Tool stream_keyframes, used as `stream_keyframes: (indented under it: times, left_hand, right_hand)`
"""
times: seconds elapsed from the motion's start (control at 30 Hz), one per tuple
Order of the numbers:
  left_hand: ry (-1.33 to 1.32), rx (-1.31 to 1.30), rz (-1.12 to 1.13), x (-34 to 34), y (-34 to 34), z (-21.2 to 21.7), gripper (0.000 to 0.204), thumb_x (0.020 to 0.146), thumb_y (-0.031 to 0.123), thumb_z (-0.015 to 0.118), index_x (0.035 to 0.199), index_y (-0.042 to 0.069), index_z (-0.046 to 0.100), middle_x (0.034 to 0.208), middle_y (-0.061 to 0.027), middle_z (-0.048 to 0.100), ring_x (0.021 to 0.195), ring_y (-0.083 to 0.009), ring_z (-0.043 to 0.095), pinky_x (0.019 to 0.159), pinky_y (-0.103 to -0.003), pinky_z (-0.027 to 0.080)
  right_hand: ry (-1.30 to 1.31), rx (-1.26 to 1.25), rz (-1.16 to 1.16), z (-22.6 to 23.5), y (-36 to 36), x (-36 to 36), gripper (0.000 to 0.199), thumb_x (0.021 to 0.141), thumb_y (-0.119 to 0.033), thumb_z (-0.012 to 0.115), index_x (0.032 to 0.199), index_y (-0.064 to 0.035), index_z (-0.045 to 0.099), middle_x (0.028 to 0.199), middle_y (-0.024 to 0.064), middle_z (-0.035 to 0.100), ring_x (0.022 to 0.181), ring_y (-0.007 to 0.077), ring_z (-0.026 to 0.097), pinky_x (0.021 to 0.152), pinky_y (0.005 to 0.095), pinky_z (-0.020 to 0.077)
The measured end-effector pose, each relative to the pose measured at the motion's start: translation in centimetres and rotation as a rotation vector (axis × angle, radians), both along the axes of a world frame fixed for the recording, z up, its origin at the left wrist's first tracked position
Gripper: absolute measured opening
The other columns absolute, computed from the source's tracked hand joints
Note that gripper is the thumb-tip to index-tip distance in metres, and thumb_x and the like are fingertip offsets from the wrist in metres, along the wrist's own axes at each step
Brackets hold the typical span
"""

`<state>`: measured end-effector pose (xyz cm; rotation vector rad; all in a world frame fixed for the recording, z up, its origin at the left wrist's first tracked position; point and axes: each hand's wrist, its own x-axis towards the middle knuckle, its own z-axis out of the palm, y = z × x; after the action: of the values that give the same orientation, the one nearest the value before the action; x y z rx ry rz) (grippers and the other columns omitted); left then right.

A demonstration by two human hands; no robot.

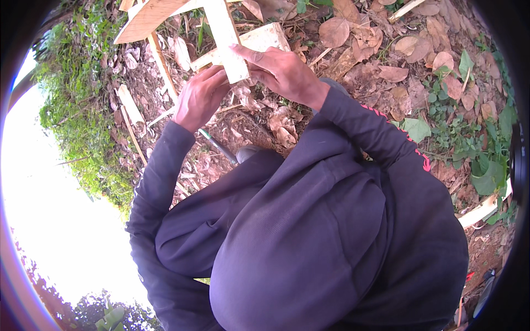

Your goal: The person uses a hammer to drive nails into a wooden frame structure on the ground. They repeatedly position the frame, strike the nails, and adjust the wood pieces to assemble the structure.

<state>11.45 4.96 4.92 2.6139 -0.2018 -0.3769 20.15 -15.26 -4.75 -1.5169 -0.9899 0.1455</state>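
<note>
Above brown leaves (334,33), the pale wood strip (223,30) is held near its end by the right hand (290,73), perhaps to keep it still. The left hand (200,95) is curled beside it; its grip cannot be told.

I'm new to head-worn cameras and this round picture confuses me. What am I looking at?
No machine is at work here: these are a person's two bare hands. The one picture comes from a wide fisheye camera worn on the head, looking down, so straight edges bend near the dark rim.

The large dark shape is the wearer's own clothing. The right hand holds the near end of a pale board, one finger along its face. The left hand reaches the board's other edge; its fingertips are partly hidden, so its grip is unclear.

Below lie dry leaves and a loose wood piece, with green plants to the right.
</note>
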Motion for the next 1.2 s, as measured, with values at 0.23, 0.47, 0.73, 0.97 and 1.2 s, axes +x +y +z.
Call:
stream_keyframes:
  times: [0.23, 0.47, 0.73, 0.97, 1.2]
  left_hand:
    - [-0.012, 0.019, -0.002, 0.3, -0.1, 0.1, 0.023, 0.087, 0.006, 0.067, 0.11, 0.002, 0.069, 0.108, -0.0133, 0.069, 0.09, -0.0345, 0.067, 0.077, -0.042, 0.055]
    - [-0.026, 0.07, 0.0, -0.3, 0.1, -0.3, 0.023, 0.089, 0.01, 0.067, 0.111, 0.005, 0.07, 0.106, -0.0114, 0.07, 0.087, -0.0299, 0.069, 0.074, -0.041, 0.057]
    - [-0.101, 0.06, -0.054, 0.2, 0.2, 0.1, 0.027, 0.082, 0.009, 0.07, 0.109, 0.005, 0.067, 0.1, -0.0089, 0.068, 0.084, -0.0278, 0.067, 0.072, -0.039, 0.055]
    - [-0.093, 0.042, -0.029, -0.5, 0.8, -0.5, 0.023, 0.092, 0.02, 0.066, 0.11, 0.006, 0.068, 0.1, -0.0091, 0.068, 0.087, -0.0284, 0.067, 0.074, -0.041, 0.053]
    - [0.0, 0.012, -0.017, 1.2, 0.5, 0.9, 0.025, 0.094, 0.02, 0.062, 0.114, 0.006, 0.067, 0.102, -0.0119, 0.068, 0.093, -0.032, 0.067, 0.08, -0.043, 0.053]
  right_hand:
    - [0.176, 0.134, -0.042, -0.2, -0.4, -0.5, 0.078, 0.089, -0.026, 0.075, 0.155, -0.014, 0.036, 0.114, 0.0116, 0.072, 0.101, 0.0289, 0.071, 0.087, 0.0387, 0.0568]
    - [0.08, -0.031, 0.002, -1.1, -1.2, -0.8, 0.059, 0.092, -0.031, 0.073, 0.138, -0.0023, 0.05, 0.121, 0.0174, 0.068, 0.112, 0.0331, 0.066, 0.097, 0.0442, 0.052]
    - [0.232, 0.031, -0.042, 0.9, -0.1, -0.9, 0.075, 0.09, -0.034, 0.075, 0.146, 0.0, 0.04, 0.113, 0.0216, 0.067, 0.107, 0.0374, 0.067, 0.092, 0.0446, 0.0531]
    - [0.026, 0.024, -0.021, 2.5, 0.4, -0.3, 0.058, 0.086, -0.018, 0.077, 0.138, -0.002, 0.055, 0.113, 0.0217, 0.068, 0.103, 0.0361, 0.068, 0.086, 0.0409, 0.0562]
    - [0.129, -0.058, 0.072, 3.4, -1.1, 1.9, 0.052, 0.079, -0.006, 0.077, 0.129, 0.0002, 0.063, 0.119, 0.0219, 0.069, 0.111, 0.0325, 0.069, 0.093, 0.0383, 0.0558]
